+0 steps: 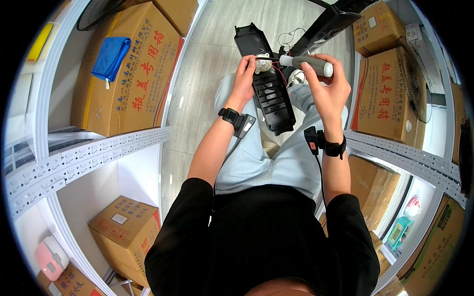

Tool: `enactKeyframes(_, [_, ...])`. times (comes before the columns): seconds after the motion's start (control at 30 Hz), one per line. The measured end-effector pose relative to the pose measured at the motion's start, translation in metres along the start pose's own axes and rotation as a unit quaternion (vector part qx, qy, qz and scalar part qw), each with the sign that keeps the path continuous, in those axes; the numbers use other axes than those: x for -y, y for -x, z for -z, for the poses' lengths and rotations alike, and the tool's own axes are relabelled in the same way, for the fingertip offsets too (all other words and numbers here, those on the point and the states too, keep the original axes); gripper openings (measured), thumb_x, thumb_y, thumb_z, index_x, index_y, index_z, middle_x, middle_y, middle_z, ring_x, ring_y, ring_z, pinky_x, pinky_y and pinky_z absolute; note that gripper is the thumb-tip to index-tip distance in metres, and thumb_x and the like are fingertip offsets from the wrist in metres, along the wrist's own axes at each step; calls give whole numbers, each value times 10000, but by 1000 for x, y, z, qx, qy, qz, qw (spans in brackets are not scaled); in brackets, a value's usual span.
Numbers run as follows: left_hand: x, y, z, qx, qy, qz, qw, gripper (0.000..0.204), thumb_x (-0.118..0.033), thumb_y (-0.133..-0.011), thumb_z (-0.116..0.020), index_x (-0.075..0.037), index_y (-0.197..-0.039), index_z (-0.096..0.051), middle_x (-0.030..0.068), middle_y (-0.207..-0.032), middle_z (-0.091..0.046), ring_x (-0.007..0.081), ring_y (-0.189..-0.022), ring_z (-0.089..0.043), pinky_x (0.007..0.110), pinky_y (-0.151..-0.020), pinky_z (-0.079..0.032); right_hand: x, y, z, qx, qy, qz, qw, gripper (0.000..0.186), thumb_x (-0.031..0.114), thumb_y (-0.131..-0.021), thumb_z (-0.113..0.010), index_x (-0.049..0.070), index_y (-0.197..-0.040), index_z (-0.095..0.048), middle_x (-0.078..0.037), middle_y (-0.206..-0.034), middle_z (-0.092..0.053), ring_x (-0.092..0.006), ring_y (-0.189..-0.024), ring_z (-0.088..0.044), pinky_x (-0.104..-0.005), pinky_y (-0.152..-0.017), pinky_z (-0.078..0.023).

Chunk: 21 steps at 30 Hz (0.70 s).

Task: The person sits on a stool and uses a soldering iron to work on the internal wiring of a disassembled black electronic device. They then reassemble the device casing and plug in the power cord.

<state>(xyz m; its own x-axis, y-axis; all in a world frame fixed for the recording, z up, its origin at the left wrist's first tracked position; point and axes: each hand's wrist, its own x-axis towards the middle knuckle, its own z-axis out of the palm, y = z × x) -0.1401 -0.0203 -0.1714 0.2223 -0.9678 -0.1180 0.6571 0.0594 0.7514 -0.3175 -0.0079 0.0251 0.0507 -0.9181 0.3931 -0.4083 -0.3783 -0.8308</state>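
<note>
My right hand is wrapped round the grey handle of a screwdriver, which lies nearly level and points left. Its dark shaft reaches across a small whitish round part that looks like a motor. My left hand is closed at that part's left edge, thumb and fingertips against it. The round part sits over a long black plastic housing with slots and ribs, lying aslant between my knees. Thin red wires run beside the round part. The screwdriver's exact tip contact is too small to tell.
Beyond the housing stands a tall black panel with loose wires. Metal shelves flank me on both sides, with cardboard boxes, a blue cloth on one, and a round black fan grille at the right. A shoe shows past the housing.
</note>
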Motion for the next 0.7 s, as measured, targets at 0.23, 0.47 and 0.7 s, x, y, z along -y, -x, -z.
enactKeyframes(0.23, [0, 0, 2, 7, -7, -8, 1000, 185, -271, -1047, -507, -125, -1137, -577, -20, -1093, -590, 105, -1039, -537, 289, -926, -453, -7, 6, 3, 19, -17, 17, 1000, 308, 138, -836, -787, 30, -1084, -641, -100, -1005, -732, -158, -855, -713, -283, -714, -587])
enactKeyframes(0.47, [-1, 1, 0, 7, -4, -8, 1000, 184, -274, -1048, -505, -123, -1127, -574, -20, -1097, -589, 103, -1044, -530, 288, -926, -452, -15, 17, 2, 15, -59, 39, 997, 319, 94, -841, -773, 20, -1112, -622, -108, -1059, -725, -162, -922, -702, -285, -776, -574])
enactKeyframes(0.7, [3, -3, 6, 5, 2, -11, 1000, 183, -267, -1052, -496, -122, -1138, -565, -8, -1087, -603, 112, -1033, -552, 293, -927, -461, -16, 17, 2, 1, -71, 24, 997, 322, 89, -842, -773, 14, -1114, -617, -112, -1075, -722, -163, -939, -699, -291, -791, -573])
